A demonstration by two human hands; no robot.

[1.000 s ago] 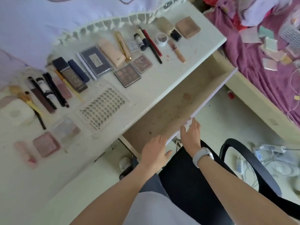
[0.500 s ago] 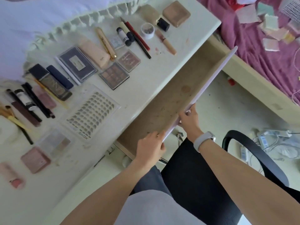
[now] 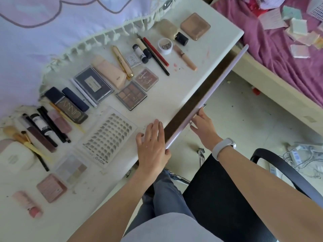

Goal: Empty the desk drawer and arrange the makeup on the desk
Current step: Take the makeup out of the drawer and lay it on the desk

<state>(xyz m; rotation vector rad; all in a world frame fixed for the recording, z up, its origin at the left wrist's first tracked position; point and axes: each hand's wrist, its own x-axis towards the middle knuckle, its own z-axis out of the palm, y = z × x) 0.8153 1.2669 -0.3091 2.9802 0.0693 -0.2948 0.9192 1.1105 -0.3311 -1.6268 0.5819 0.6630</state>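
The drawer shows only a dark sliver under the desk edge. Both hands press its pale front, left hand flat and open, right hand open-fingered. The lash tray reads XOYO.

The surface is white, the drawer front pale lilac, its inside dark brown. At upper right, the bed cover is magenta. A brown-toned palette lies mid-frame beside red and black pencils.
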